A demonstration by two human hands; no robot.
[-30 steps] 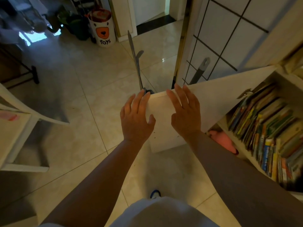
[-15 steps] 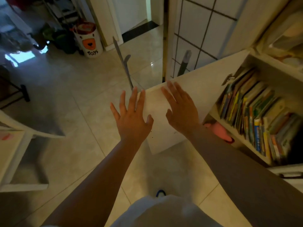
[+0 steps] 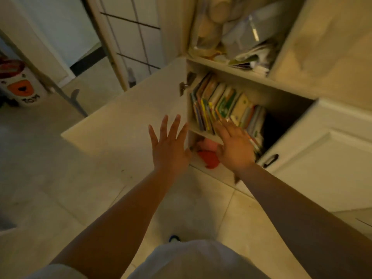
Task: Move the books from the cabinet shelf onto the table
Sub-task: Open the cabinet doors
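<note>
Both hands have come off the cabinet door point(image 3: 128, 117) since half a second ago, and my view has swung right to face the open cabinet. My right hand point(image 3: 234, 147) now reaches in front of the shelf point(image 3: 203, 132), fingers loosely spread and blurred with motion, its fingertips point(image 3: 220, 125) at the lower edges of the books point(image 3: 223, 103); I cannot tell whether they touch yet. My left hand point(image 3: 169, 147) is spread flat with nothing in it, just beside the edge of the door, which stands wide open.

All the books are on the middle shelf, packed upright and leaning right, with a dark gap at the right end of the row. Below them sit pink and red soft things point(image 3: 208, 154); above is a shelf of bags and papers point(image 3: 237, 43).

With the door out of the way, I judge the task to be at its first real step: gripping a batch of books. None have been lifted out. The counter is out of view, so I will have to turn away from the cabinet once I hold something. A tight row may drag neighbours out with it.
</note>
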